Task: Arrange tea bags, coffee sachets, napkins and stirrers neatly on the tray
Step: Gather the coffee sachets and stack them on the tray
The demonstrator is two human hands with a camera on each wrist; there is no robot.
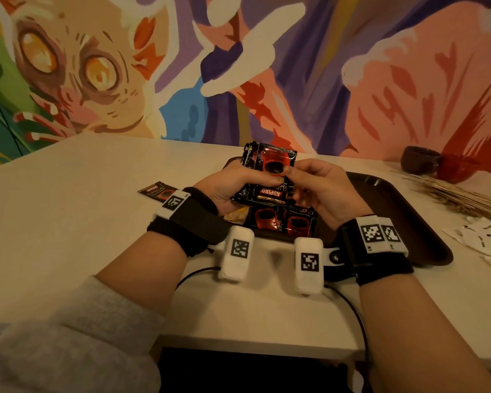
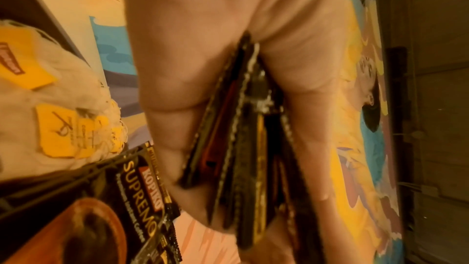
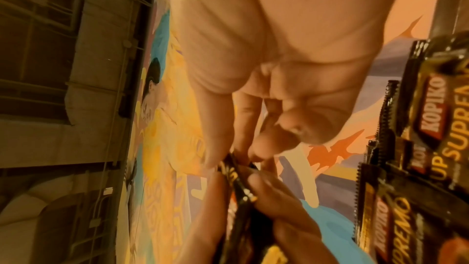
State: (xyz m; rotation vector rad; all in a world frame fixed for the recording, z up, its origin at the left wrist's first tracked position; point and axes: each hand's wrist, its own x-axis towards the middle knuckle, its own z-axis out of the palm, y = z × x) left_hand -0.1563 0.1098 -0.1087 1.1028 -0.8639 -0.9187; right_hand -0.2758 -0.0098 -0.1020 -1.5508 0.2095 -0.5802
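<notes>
both hands (image 1: 233, 185) (image 1: 321, 191) gripping sachet stack (image 1: 270, 177) mid-frame; some sachets (image 1: 284, 222) on tray (image 1: 394, 217); stirrers (image 1: 451, 194), napkins (image 1: 482, 236) waiting right.

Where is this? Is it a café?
Probably a café or a break room, though I can't be sure. A big painted mural covers the wall, and a serving tray on the table holds coffee sachets, with wooden stirrers lying beside it.
</notes>
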